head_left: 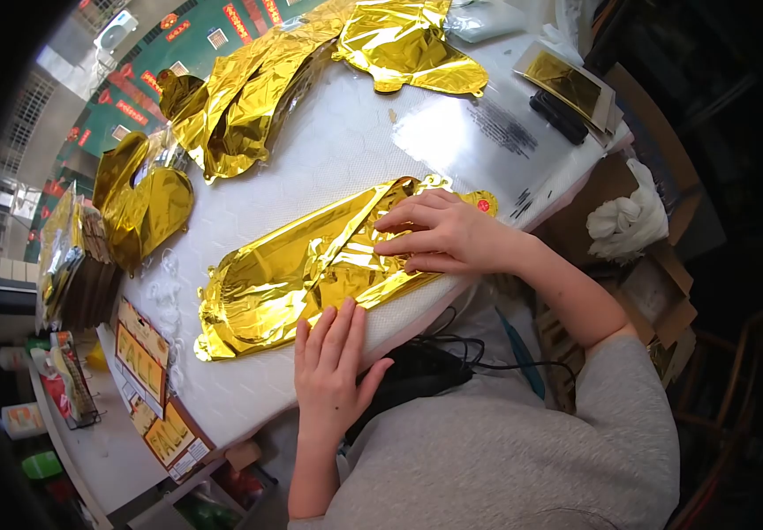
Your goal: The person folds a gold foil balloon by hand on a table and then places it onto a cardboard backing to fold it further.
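A flattened gold foil balloon (284, 283) lies across the white table (337, 150) in front of me. My left hand (333, 362) rests palm down with fingers spread at the balloon's near edge, its fingertips touching the foil. My right hand (443, 234) lies on the balloon's right end, fingers stretched over the creased foil and pressing it down. A small red dot (484, 205) shows on the foil tab just beyond my right hand. Neither hand grips anything.
More gold foil balloons (240, 97) are piled at the table's far side and left (139, 203). A clear printed bag (496, 132) and a packed foil sheet (567, 84) lie right. Printed packets (143, 362) lie left. A black cable (452, 349) runs below the table edge.
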A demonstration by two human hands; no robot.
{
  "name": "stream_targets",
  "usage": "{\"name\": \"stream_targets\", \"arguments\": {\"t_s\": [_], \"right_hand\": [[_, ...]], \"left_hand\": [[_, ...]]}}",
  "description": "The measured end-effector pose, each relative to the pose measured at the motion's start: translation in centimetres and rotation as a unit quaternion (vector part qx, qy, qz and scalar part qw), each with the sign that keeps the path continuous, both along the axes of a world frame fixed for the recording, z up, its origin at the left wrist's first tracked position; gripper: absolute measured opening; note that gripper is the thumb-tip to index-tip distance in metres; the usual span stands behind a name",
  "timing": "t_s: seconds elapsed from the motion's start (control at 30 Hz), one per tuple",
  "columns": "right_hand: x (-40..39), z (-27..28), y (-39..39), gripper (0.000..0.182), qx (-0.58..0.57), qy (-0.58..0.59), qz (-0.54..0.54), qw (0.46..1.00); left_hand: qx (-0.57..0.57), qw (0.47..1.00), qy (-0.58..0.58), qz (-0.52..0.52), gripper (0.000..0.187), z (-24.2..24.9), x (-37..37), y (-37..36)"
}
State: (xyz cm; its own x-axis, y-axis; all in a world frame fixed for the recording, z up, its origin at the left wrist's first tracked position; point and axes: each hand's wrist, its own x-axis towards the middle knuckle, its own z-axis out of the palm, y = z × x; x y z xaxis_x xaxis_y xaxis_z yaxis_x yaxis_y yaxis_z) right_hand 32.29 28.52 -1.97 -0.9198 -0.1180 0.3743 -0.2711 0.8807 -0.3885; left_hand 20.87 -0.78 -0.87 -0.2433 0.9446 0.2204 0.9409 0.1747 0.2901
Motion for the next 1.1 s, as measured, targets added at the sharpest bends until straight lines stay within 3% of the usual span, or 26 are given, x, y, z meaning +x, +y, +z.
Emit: {"name": "stream_targets", "arguments": {"t_s": [0.67,0.83,0.93,1.0,1.1], "right_hand": [[0.1,0.3,-0.2,0.041,-0.010,-0.004,-0.017,1.000],[1.1,1.8,-1.3,0.044,0.070,0.007,-0.048,0.996],[1.9,3.6,-5.2,0.051,0.149,0.049,-0.130,0.979],[1.5,3.2,-9.4,0.064,0.052,0.006,-0.137,0.989],[0.9,0.6,-13.3,0.076,0.013,-0.033,-0.117,0.992]], "left_hand": [[-0.066,0.997,0.015,0.038,0.092,-0.3,0.0,0.7],[-0.069,0.997,0.018,0.031,0.093,-0.4,0.0,0.8],[-0.065,0.997,0.015,0.030,0.093,-0.3,0.1,0.8],[-0.060,0.998,0.011,0.025,0.092,-0.7,0.1,0.8],[-0.068,0.997,0.015,0.019,0.091,-0.8,-0.2,0.6]]}}
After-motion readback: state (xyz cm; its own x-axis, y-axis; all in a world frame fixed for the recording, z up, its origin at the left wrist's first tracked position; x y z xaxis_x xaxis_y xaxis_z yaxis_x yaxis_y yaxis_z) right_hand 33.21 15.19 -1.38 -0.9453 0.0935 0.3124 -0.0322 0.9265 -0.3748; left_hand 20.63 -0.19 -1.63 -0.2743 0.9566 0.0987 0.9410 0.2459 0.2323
